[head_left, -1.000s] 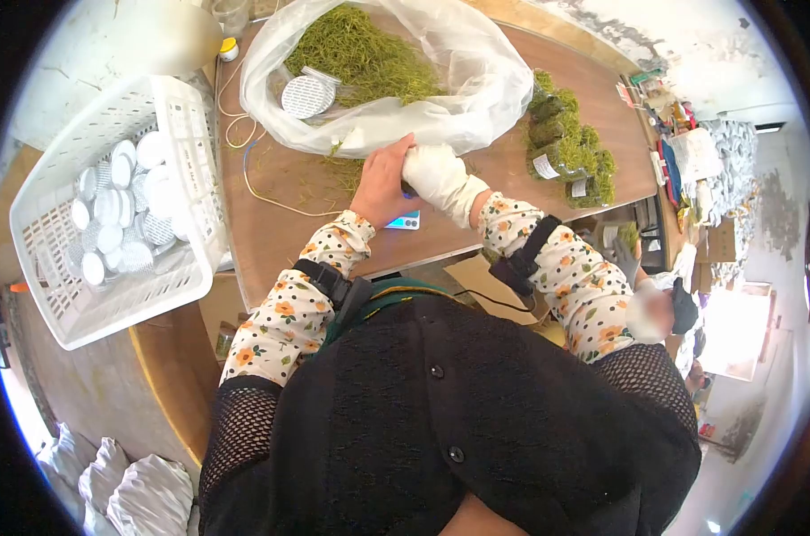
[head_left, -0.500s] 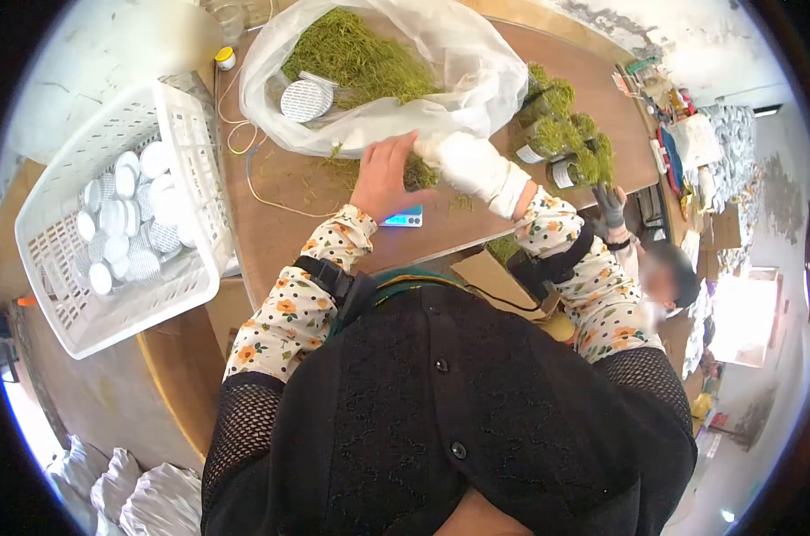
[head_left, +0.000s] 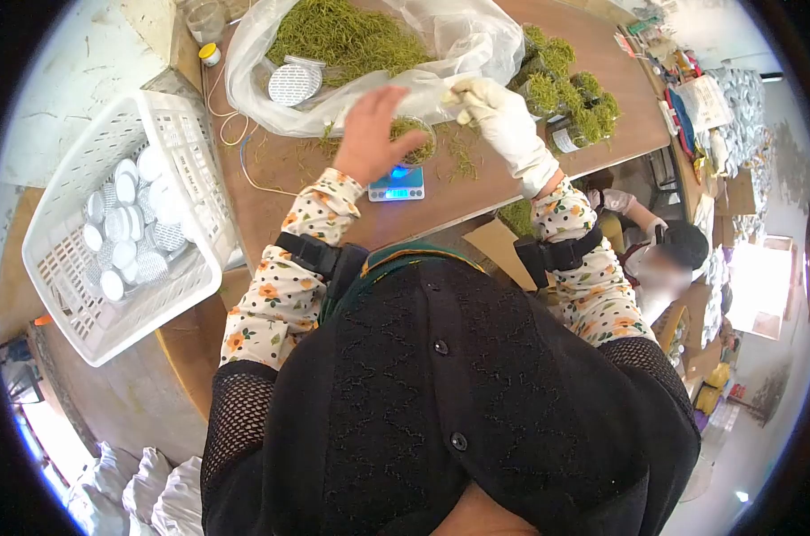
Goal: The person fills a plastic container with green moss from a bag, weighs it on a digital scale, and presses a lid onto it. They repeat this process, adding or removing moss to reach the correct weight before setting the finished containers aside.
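Note:
My bare left hand [head_left: 369,138] is open beside a small clear jar [head_left: 420,156] with green dried sprigs in it, its thumb stretched across the near side. That jar stands on a small digital scale [head_left: 396,189] with a lit blue display. To the right of the jar, my right hand [head_left: 503,125] wears a white glove, fingers bent together and pointing left; I cannot tell what, if anything, is in them. Beyond both hands lies an open clear plastic bag [head_left: 342,114] full of green dried sprigs [head_left: 351,45], with a round printed lid [head_left: 295,85] in it.
Several filled jars [head_left: 570,103] stand at the table's right. A white plastic basket [head_left: 199,201] of round lids [head_left: 128,223] is on the left. Loose sprigs [head_left: 461,156] and a cable [head_left: 248,170] lie on the table [head_left: 306,214]. Another person [head_left: 659,268] sits at the right.
My gloved right hand has moved away from the jar to the right, uncovering it. My left hand has shifted slightly up and left. The whole view has shifted a little.

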Available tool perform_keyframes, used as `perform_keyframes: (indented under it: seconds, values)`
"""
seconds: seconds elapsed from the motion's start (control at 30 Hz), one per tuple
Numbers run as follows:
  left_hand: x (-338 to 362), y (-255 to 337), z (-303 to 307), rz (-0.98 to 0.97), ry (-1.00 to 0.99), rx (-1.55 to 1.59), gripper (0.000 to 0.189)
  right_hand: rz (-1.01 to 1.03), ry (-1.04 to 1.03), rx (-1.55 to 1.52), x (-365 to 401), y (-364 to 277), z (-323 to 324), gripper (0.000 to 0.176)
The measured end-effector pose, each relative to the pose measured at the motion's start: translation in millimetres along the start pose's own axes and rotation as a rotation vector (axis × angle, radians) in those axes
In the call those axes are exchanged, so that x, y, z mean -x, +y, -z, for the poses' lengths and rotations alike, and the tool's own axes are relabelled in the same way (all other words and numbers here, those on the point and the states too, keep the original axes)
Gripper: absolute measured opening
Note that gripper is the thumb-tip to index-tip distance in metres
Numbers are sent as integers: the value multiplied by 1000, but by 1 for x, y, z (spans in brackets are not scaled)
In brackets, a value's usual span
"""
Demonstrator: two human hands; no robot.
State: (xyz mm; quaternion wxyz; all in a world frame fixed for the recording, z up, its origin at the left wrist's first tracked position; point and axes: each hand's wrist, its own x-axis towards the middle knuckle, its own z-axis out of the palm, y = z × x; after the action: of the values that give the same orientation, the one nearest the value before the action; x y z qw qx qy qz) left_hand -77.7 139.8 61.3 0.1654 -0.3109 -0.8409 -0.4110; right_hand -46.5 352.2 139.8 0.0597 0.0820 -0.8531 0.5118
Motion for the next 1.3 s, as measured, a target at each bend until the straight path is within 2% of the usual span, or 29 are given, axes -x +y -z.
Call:
perform_keyframes:
  seconds: [0.1,0.13,0.23,0.33,0.47,0.57,0.6,0.7,0.73,0.83,0.87,1.03,1.17,1.27,1.3]
  values:
    - [-3,-38,22,53,191,-12,56,-199,108,-54,11,27,9,22]
    - [3,-50,32,161,152,-37,54,-321,54,58,15,50,14,33]
    - [32,-87,50,425,42,-79,53,-293,-62,466,53,105,13,54]
    - [56,-96,44,594,-41,-135,54,-399,-190,646,83,144,-2,83]
    - [64,-95,31,696,-106,-169,63,-365,-185,643,69,151,-15,95]
    - [55,-94,23,703,-158,-202,64,-288,-246,595,39,162,-14,93]
    - [51,-92,21,684,-174,-225,63,-212,-195,534,34,164,-15,77]
    - [44,-92,14,609,-209,-333,56,-36,-266,451,15,178,-19,57]
    - [42,-94,11,581,-216,-376,53,28,-184,493,18,181,-26,34]
    - [37,-99,4,473,-212,-452,43,-79,-184,498,29,184,-32,24]
    - [36,-100,3,473,-229,-463,32,-92,-174,532,35,183,-32,21]
    - [32,-107,2,426,-218,-426,23,-183,-166,712,54,192,-20,17]
    - [36,-109,13,486,-124,-256,19,-176,72,638,63,206,6,20]
    - [33,-99,33,575,-146,-238,19,-440,197,313,59,220,16,17]
    - [35,-102,36,558,-162,-233,21,-452,214,279,56,213,18,16]
